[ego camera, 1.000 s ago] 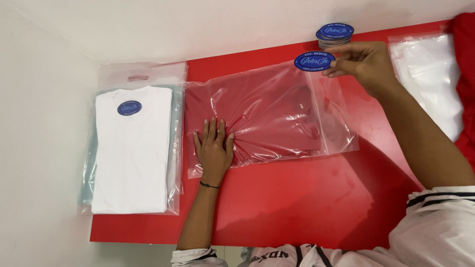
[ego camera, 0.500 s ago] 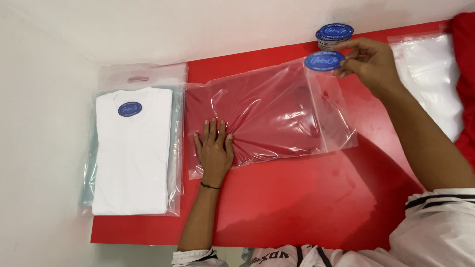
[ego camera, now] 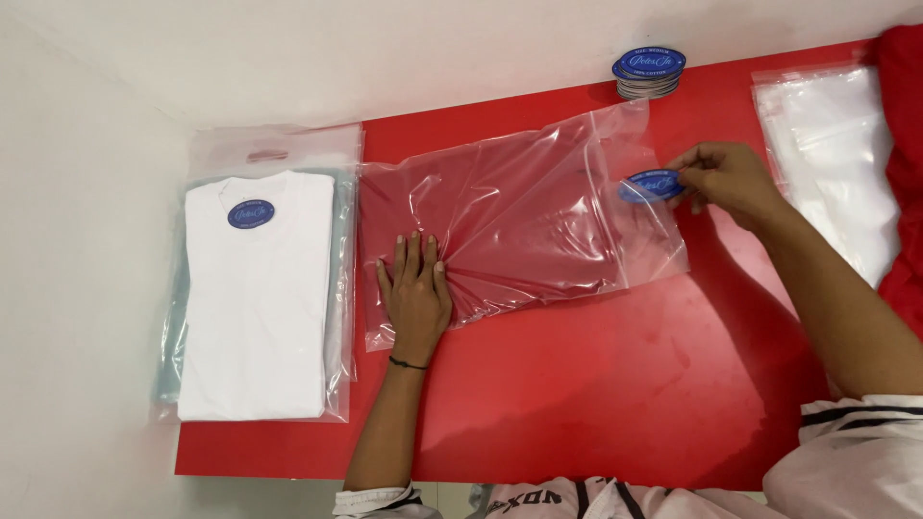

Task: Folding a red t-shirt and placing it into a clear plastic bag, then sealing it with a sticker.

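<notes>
- Head view, progress: a folded red garment is seen already inside the clear zip-top plastic bag (ego camera: 524, 226) lying on the red table (ego camera: 596, 384); no label is stuck on this bag yet. A bagged white folded shirt (ego camera: 255, 298) beside it already carries its blue oval label.
- Left hand (ego camera: 415, 293): laid flat, fingers spread, pressing the bag's lower left corner down; nothing is gripped.
- Right hand (ego camera: 726, 181): pinched shut on a blue oval sticker (ego camera: 652, 185), held at the bag's upper right, over or touching the film; contact cannot be told.
- Stack of blue oval stickers (ego camera: 649, 72) sits near the table's far edge; pile of empty clear bags (ego camera: 827, 154) lies right of the hand.
</notes>
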